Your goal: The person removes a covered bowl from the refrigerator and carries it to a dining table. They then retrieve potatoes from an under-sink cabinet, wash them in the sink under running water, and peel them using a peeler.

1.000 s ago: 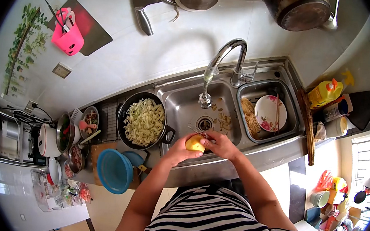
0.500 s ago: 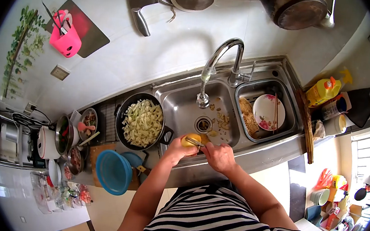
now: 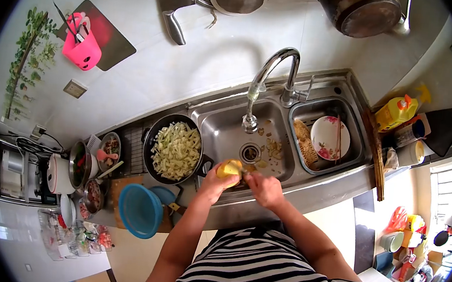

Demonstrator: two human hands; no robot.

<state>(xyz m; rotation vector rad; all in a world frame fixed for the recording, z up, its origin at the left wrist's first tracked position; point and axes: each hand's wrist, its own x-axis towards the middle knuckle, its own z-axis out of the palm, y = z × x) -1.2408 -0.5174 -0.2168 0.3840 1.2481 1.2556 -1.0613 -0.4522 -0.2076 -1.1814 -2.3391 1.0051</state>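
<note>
Over the front edge of the left sink basin (image 3: 210, 134), my left hand (image 3: 214, 185) is closed around a partly peeled yellow potato (image 3: 229, 167). My right hand (image 3: 265, 190) grips a peeler, its metal head (image 3: 243, 172) at the potato's right side; the fingers hide most of its handle. Below, thin peelings (image 3: 274, 147) lie scattered on the basin floor, close to the drain (image 3: 250, 153).
A chrome faucet (image 3: 250, 122) arches over the basin. To the left, a black pan (image 3: 147, 158) holds pale cut strips, near a blue basket (image 3: 140, 211). The right basin contains a floral plate (image 3: 325, 131) with chopsticks. A cleaver handle (image 3: 174, 27) hangs above.
The peeler has slid from across the potato's face to its right side. The potato is turned, showing more pale yellow surface, and my left hand has shifted slightly.
</note>
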